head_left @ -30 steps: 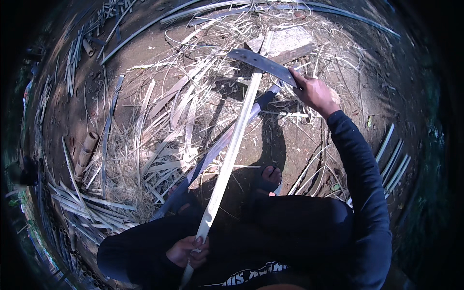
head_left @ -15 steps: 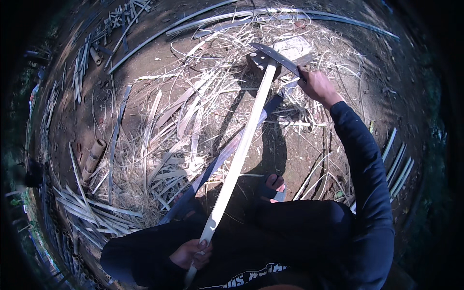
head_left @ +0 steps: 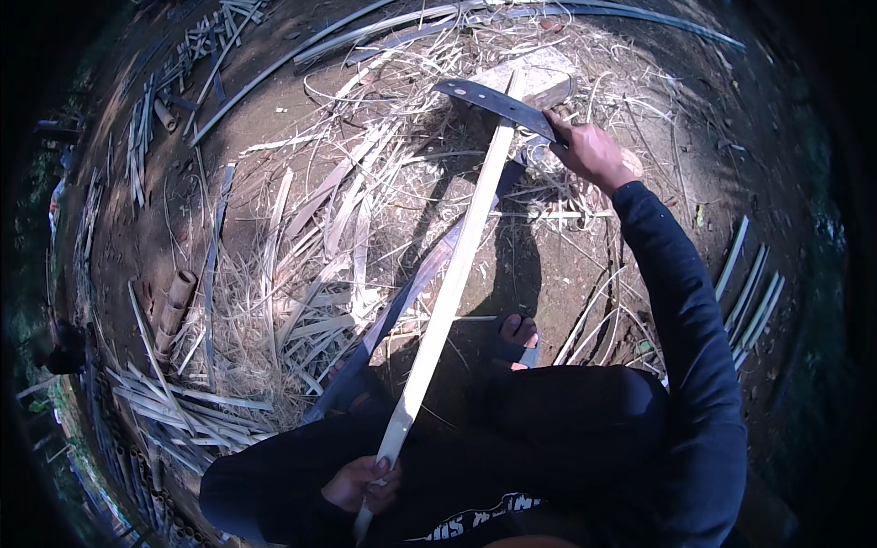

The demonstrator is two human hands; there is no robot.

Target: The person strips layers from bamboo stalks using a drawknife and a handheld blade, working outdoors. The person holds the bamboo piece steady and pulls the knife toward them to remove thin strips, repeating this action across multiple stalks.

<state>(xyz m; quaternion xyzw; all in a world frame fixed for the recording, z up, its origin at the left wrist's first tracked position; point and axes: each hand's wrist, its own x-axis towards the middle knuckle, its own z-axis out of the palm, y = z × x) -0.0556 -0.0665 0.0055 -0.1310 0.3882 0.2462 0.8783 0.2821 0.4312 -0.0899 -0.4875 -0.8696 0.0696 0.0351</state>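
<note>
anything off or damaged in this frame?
Nothing stands out. Left hand grips the near end of the pale bamboo slat; right hand holds the machete at its far end. Shavings litter the dirt.

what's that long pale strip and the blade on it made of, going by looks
The long strip looks like split bamboo or similar wood: pale, matte, straight-edged, like the fibrous shavings littering the ground. The blade looks like metal, probably steel: dark grey, flat, with a dull sheen in the sun. Its handle is hidden inside the right hand. The left hand grips the strip's near end.
</note>
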